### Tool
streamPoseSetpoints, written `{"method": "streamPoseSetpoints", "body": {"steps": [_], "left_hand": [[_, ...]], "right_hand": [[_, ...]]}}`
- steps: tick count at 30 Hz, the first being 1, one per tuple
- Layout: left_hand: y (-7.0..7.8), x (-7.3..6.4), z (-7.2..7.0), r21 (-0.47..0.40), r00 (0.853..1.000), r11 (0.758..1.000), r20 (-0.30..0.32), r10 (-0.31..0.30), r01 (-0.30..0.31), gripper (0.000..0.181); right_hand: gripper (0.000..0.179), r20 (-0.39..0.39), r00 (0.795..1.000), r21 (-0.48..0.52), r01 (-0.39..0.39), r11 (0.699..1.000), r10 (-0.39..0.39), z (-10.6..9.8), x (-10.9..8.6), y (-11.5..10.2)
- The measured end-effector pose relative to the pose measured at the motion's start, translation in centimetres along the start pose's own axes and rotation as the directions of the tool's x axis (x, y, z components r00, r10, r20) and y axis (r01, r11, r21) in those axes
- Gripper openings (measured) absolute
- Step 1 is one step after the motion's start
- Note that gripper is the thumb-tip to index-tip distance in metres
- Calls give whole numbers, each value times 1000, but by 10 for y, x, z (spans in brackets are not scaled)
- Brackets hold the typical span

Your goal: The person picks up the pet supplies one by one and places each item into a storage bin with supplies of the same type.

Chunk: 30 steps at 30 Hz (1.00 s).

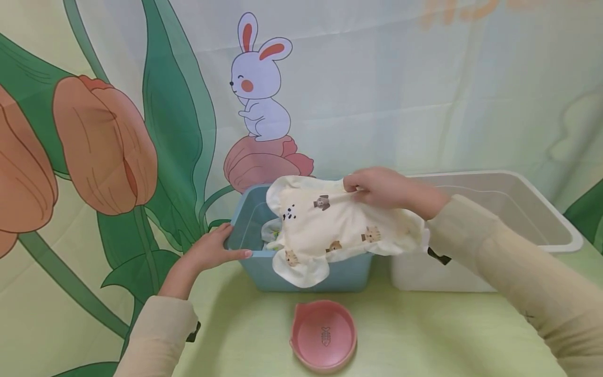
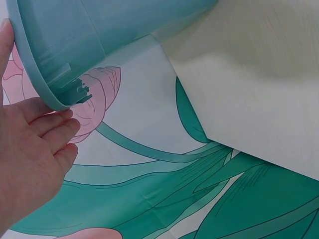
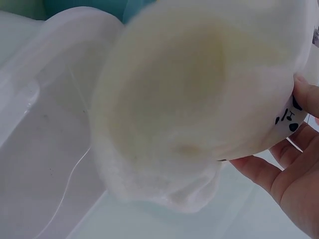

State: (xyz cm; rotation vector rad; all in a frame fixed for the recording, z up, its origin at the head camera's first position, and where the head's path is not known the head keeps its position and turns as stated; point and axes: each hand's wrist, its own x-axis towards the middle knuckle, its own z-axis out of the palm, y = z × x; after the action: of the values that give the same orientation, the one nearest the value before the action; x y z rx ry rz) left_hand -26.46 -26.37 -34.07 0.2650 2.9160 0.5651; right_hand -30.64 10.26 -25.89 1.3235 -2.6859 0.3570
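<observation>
A cream scalloped cloth (image 1: 339,225) printed with small animal faces hangs over the blue bin (image 1: 306,275). My right hand (image 1: 383,186) pinches its upper edge between thumb and fingers. In the right wrist view, the cloth's pale underside (image 3: 184,109) bulges close to the lens, and the right hand (image 3: 294,179) holds its edge. At the bin's left front corner, my left hand (image 1: 216,251) grips the rim, thumb over the front edge. The left wrist view has the left hand (image 2: 40,144) with fingers around that rim. Another patterned white cloth (image 1: 271,233) shows inside the bin, partly covered.
A white bin (image 1: 443,272) stands to the right of the blue one. In front, a pink cat-eared dish (image 1: 325,335) with a fishbone mark sits on the pale green table (image 1: 400,335). Behind hangs a printed curtain (image 1: 367,104) with a rabbit and tulips.
</observation>
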Motion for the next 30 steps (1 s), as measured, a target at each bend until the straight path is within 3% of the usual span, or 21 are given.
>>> {"method": "streamPoseSetpoints", "body": {"steps": [17,30], "left_hand": [[-1,0,1,-4,999,999,8,-32,32,99],[-1,2,1,10,1000,1000,14,-17,17,100]], "right_hand": [[23,3,997,15,-82,996,82,7,20,-4],[18,27,991,31,-132,991,131,14,31,-3]]}}
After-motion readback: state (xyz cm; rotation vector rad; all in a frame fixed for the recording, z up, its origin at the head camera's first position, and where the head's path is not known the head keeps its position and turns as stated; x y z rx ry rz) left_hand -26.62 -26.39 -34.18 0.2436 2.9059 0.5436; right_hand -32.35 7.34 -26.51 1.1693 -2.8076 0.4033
